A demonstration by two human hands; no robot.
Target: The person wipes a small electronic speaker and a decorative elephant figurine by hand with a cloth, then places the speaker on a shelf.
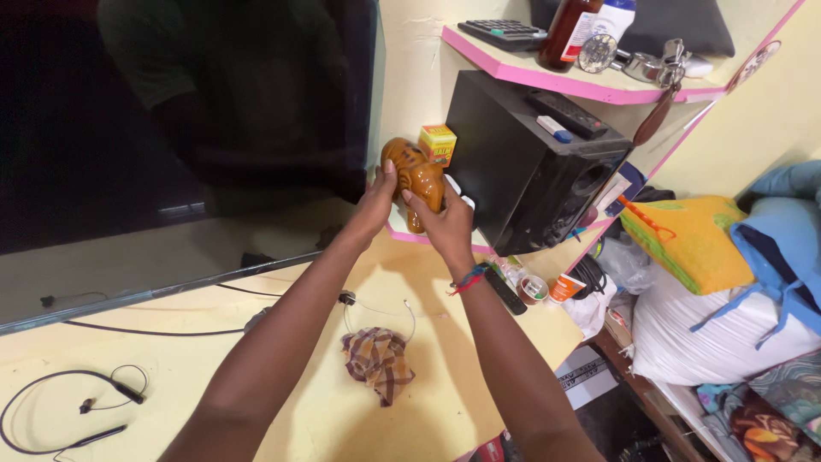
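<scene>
At the far edge of the pale yellow worktop [428, 402], just in front of a pink-edged corner shelf [410, 235], both hands meet on a glossy brown ceramic figurine [416, 177] with dark stripes. Left hand [374, 205] comes in from the left, its grip closed on the figurine's left side with the thumb up against the rounded top. Right hand [445, 224] holds the right side and lower part, fingers wrapped around it; a braided red and blue wristband [469, 278] sits on that wrist. Whether the figurine's base touches the shelf cannot be told, since the hands cover it.

Just behind the figurine stands a small yellow and green box [438, 143], and to the right a black speaker [530, 167] with a remote control [566, 114] on top. Left of the hands a large dark screen [171, 128] leans against the wall. Nearer on the worktop lie a crumpled checked cloth [378, 363] and, far left, a black neckband earphone [68, 406]. A higher pink shelf [547, 81] carries a calculator [503, 32] and a brown bottle [569, 32].
</scene>
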